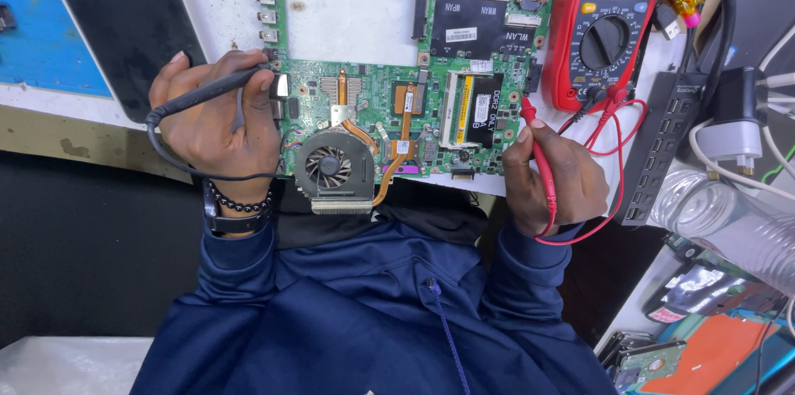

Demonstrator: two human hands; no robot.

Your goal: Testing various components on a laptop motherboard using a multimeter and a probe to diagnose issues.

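At the far left a blue mat (45,22) is lying beside a flat black sheet (124,14) on the pale, scuffed counter (348,6). The left hand (217,126) is curling around a slim black probe (207,90), matte and rod-shaped, with its tip meeting the left edge of the circuit board (373,105) and its one thin black wire looping down past a beaded bracelet and a dark band at the wrist. The board is lying flat at the counter's near edge, green and densely studded with small parts; it is carrying one round grey fan (330,166) with a finned metal block beneath it and copper pipes (389,159) bending away from it. The right hand (551,175) is pinching a glossy red probe (538,151) between thumb and fingers, its tip resting at the right side of the board, while one red wire is coiling from under the palm toward the meter. One red-cased meter (609,22) with a round black dial and a grey screen is sitting just beyond that hand. Next to it a long black port strip (662,142) is lying, then a white plug (737,134) and a ridged clear plastic bottle (729,221).
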